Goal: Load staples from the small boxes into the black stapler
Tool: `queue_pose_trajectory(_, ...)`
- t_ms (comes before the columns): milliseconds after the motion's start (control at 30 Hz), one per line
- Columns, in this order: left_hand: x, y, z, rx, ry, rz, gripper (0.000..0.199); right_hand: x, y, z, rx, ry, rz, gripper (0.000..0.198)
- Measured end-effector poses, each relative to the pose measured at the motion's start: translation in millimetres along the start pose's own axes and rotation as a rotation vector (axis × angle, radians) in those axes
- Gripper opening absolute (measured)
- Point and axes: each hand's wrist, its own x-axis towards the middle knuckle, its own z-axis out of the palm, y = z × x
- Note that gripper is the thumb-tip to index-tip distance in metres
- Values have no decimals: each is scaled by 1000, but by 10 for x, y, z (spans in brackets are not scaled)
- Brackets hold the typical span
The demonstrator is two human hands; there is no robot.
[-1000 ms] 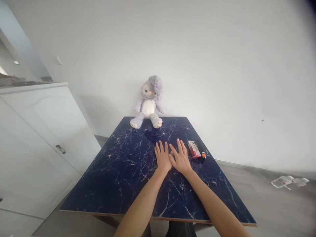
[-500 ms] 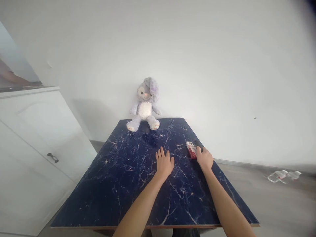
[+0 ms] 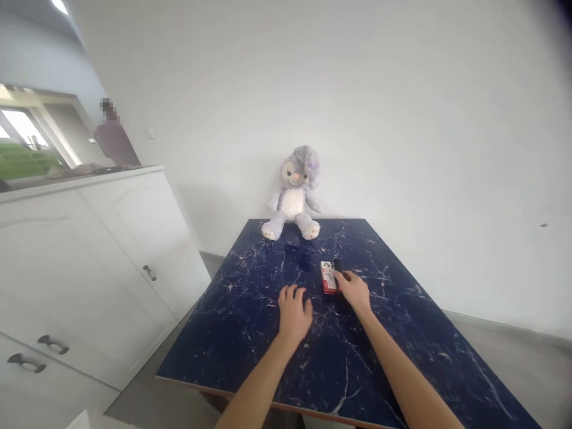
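A small red and white box (image 3: 329, 279) lies on the dark blue marbled table (image 3: 250, 333). Against its right side is a black object (image 3: 338, 265) with a bit of orange, mostly covered by my right hand (image 3: 354, 289); its kind is unclear. My right fingers are closed around the black object, and the thumb side touches or nearly touches the box. To the left and nearer to me, my left hand (image 3: 294, 311) is empty, its fingers apart and slightly bent, over or on the table top.
A grey plush toy (image 3: 294, 202) sits at the table's far edge, leaning against the white wall (image 3: 415, 119). White cabinets (image 3: 138, 238) stand to the left of the table. Beyond them part of a person (image 3: 117, 142) shows, with a window farther back.
The view has turned left. My right hand, the black object and the box have moved leftward from the table's right edge. My left hand's fingers have bent a little.
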Motion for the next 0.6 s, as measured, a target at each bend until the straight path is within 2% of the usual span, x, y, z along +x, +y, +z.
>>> queue_pose_trajectory(133, 119, -764, -393, 142, 47, -48, 30, -177, -565, 593, 123, -27, -85, 47)
queue_pose_trajectory(233, 196, -1071, -556, 131, 88, -140, 30, -368, -958, 1002, 225, 41, -163, 42)
queue_pose_trajectory(367, 241, -1120, -578, 20, 106, -237, 36, -599, -1342, 1394, 341, 158, -147, 50)
queue_pose_trajectory(433, 254, -1103, -564, -32, 112, -291, 38, -642, -1433, 1506, 419, 157, -166, 47)
queue_pose_trajectory(533, 279, -1104, -550, -29, 124, -366, 53, -620, -1449, 1595, 498, 48, -257, 42)
queue_pose_trajectory(600, 301, -1118, -545, -9, 118, -404, 74, -577, -1419, 1623, 495, -54, -367, 51)
